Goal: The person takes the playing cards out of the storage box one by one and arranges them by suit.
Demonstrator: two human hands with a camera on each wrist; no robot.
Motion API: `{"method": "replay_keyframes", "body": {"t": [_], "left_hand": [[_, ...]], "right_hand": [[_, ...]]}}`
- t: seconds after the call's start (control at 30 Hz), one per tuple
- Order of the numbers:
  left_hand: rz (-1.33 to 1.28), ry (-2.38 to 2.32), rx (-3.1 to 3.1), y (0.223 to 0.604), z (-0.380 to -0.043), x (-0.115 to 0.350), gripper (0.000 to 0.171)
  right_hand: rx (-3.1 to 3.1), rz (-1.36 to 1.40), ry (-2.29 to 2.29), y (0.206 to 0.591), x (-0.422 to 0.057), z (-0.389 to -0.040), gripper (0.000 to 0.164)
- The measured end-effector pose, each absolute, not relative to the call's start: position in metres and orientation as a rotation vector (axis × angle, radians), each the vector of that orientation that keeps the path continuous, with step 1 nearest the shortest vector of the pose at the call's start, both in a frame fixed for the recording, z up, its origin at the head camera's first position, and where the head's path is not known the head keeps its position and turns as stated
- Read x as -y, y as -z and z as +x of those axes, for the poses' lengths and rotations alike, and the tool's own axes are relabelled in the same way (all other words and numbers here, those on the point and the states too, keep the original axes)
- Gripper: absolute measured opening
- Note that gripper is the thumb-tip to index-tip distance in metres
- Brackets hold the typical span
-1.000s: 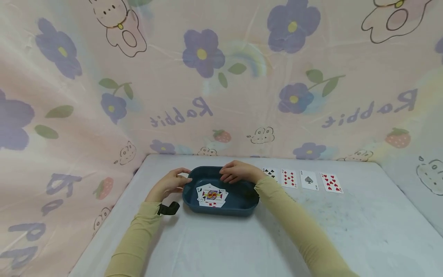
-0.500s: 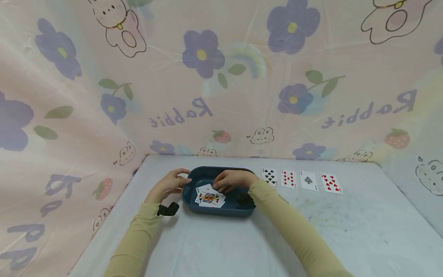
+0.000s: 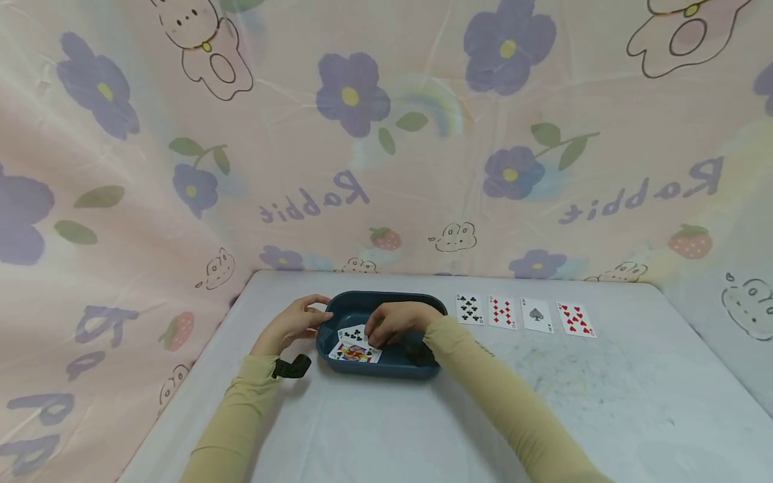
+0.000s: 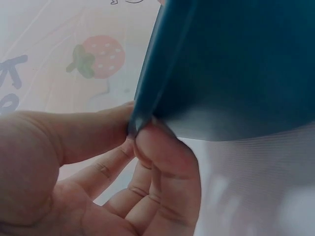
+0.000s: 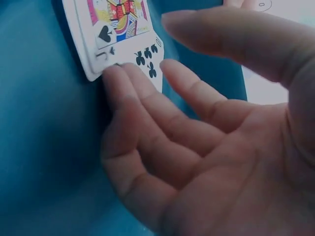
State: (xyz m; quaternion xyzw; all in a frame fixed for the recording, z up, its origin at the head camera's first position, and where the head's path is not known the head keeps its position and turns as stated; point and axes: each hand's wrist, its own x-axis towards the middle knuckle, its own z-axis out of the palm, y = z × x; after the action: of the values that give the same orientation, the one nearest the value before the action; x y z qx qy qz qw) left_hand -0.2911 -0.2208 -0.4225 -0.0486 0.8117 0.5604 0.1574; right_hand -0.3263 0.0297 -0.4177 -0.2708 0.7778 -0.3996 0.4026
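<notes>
My left hand (image 3: 292, 323) pinches the left rim of a dark blue oblong tray (image 3: 368, 370); in the left wrist view the thumb and index finger close on the tray's edge (image 4: 162, 64). A loose stack of playing cards lies in the tray's left part. On top is a jack of spades (image 5: 115, 19), with a clubs card (image 5: 150, 66) showing from under it. My right hand (image 3: 400, 322) reaches into the tray. Its fingertips (image 5: 115, 76) touch the stack's edge, while the thumb stays apart from the cards.
To the tray's right, several cards lie face up in a row: a clubs card (image 3: 469, 309), a diamonds card (image 3: 502, 312), an ace of spades (image 3: 537, 315) and a hearts card (image 3: 576, 319). A patterned curtain (image 3: 410, 168) hangs behind the white table (image 3: 386, 429).
My right hand has come down and left from the tray's far side onto the cards. The stack has shifted left and spread, uncovering more of the clubs card. The left hand stays put.
</notes>
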Motion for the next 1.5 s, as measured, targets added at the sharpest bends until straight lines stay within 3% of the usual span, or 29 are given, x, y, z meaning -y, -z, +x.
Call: {"method": "replay_keyframes", "body": {"t": [0.37, 1.27, 1.5], "left_hand": [[-0.146, -1.599, -2.323, 0.423, -0.289, 0.218, 0.038], [-0.127, -1.582, -2.334, 0.422, -0.291, 0.221, 0.040], [-0.127, -1.565, -2.343, 0.421, -0.291, 0.220, 0.040]], "right_hand": [[-2.082, -0.635, 0.910, 0.417, -0.033, -0.323, 0.005], [-2.277, -0.426, 1.332, 0.394, -0.071, -0.325, 0.015], [-2.262, -0.406, 1.253, 0.391, -0.082, -0.325, 0.008]]}}
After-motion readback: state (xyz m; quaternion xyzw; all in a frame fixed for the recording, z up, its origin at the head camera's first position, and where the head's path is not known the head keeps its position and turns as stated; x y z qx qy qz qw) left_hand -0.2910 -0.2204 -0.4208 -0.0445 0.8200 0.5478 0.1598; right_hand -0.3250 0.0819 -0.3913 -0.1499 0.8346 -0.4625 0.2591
